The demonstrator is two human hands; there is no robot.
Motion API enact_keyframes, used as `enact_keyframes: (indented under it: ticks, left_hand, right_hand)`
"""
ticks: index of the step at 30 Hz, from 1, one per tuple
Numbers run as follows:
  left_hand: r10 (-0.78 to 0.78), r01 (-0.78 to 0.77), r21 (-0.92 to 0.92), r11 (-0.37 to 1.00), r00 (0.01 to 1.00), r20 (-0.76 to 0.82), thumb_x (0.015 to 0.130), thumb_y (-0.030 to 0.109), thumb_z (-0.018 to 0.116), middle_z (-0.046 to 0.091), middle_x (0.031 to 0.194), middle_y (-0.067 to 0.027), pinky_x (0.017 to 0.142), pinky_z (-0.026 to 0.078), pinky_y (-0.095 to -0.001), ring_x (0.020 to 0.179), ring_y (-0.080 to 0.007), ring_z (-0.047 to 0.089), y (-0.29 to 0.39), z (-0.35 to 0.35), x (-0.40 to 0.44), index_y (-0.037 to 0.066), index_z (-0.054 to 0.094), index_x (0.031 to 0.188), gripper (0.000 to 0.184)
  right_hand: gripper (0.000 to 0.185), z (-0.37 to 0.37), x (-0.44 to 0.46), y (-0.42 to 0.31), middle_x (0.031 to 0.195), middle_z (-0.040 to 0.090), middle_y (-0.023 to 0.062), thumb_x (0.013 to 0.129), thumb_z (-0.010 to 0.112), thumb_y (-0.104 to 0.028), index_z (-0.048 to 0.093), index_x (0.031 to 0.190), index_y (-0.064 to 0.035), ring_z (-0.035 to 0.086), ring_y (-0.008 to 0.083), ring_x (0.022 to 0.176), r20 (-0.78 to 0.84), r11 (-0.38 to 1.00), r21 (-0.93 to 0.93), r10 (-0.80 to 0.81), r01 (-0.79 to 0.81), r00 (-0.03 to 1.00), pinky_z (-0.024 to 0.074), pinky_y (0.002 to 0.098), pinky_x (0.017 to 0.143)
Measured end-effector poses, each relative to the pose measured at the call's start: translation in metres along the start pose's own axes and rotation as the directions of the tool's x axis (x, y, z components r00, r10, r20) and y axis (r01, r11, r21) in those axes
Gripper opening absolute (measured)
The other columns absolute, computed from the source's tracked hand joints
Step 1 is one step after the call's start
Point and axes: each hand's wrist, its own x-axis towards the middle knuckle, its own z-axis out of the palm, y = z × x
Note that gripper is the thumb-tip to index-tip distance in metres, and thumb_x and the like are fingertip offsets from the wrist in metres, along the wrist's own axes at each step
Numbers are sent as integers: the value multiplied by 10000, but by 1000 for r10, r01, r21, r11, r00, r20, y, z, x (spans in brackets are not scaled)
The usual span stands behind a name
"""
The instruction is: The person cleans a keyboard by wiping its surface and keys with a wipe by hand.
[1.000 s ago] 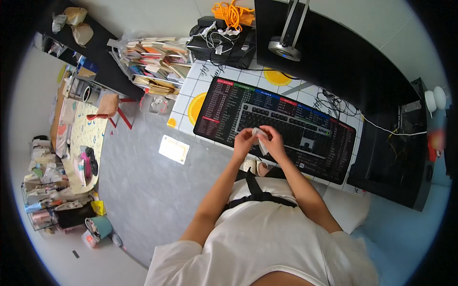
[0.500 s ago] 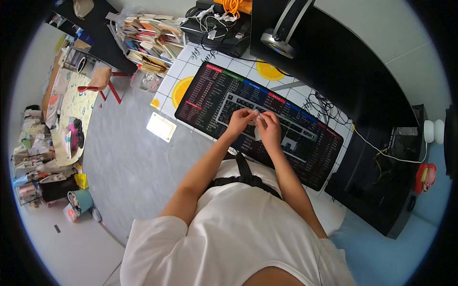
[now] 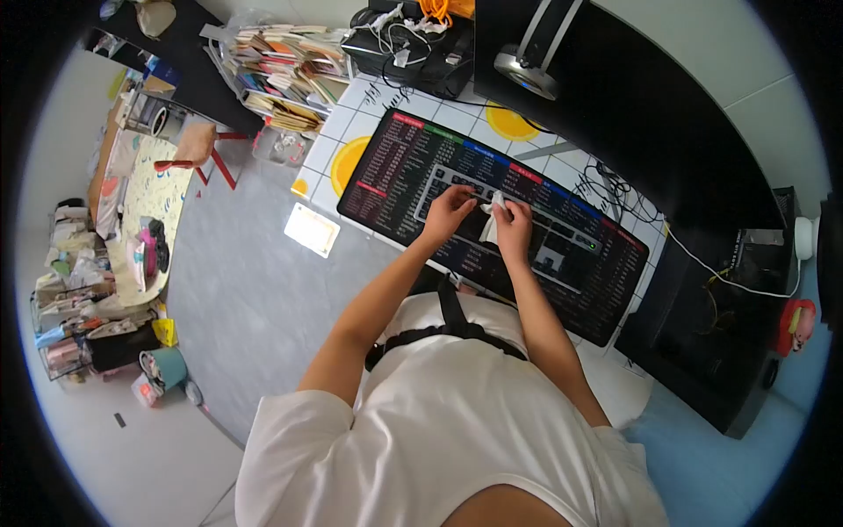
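Over the keyboard [image 3: 439,183], my right hand [image 3: 516,235] pinches a crumpled white tissue [image 3: 493,227]. One end of the tissue pokes up above the fingertips and the rest hangs down beside the hand. My left hand [image 3: 448,213] is just to the left of it, fingers curved with the thumb and fingertips a little apart. Nothing shows in that hand, and a small gap separates it from the tissue. Under both hands, the keyboard lies on a large black desk mat [image 3: 378,189] printed with text columns.
A large dark monitor [image 3: 632,105] stands behind the mat, with headphones [image 3: 527,75] hanging over it. Black cables [image 3: 615,198] lie tangled at the right. A black computer case [image 3: 702,342] stands on the right, and stacked papers [image 3: 290,66] are at the back left.
My hands have parted: the left has come away from the tissue, which stays in the right. The whole view has shifted slightly.
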Motion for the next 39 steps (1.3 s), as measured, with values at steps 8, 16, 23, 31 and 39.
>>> enact_keyframes:
  ticks: [8,16,23,31,39]
  left_hand:
    - [324,-769,562,304,638,699,809,222,524,606,863,-119,621,468,-371,745,-294,582,43,-66,53,69,560,961,218]
    - [212,-305,262,916,920,328,779,206,613,619,842,-154,630,472,-289,723,-184,609,12,-70,25,17,595,977,275]
    - [80,-137,358,924,982,170,773,166,588,615,805,-136,600,444,-332,695,-237,588,-14,-75,-6,9,609,883,193]
    - [326,-561,602,568,825,461,693,217,650,235,1372,-144,997,286,-377,1247,-320,259,-46,-83,0,27,302,1279,708]
    - [227,-535,618,576,831,508,670,241,667,137,1416,-93,1012,272,-375,1290,-304,167,-48,-87,-7,71,178,1345,850]
  right_hand:
    - [330,47,-4,-15,799,561,76,808,596,-300,568,913,12,551,191,709,8,934,259,250,-244,968,445,325,638]
    - [307,65,-11,-28,782,599,64,812,591,-290,574,925,-4,565,156,724,3,834,413,401,-366,916,434,295,648]
    - [307,80,-14,-37,918,604,107,815,588,-205,572,1036,8,579,185,811,85,960,138,235,-245,968,441,291,709]
    - [161,80,31,-35,827,504,121,811,560,-143,586,893,-7,534,305,729,33,977,-183,-101,105,994,446,383,642]
    - [112,96,38,-12,786,503,102,750,625,-126,584,765,-24,527,283,739,65,966,-220,-126,137,990,441,390,626]
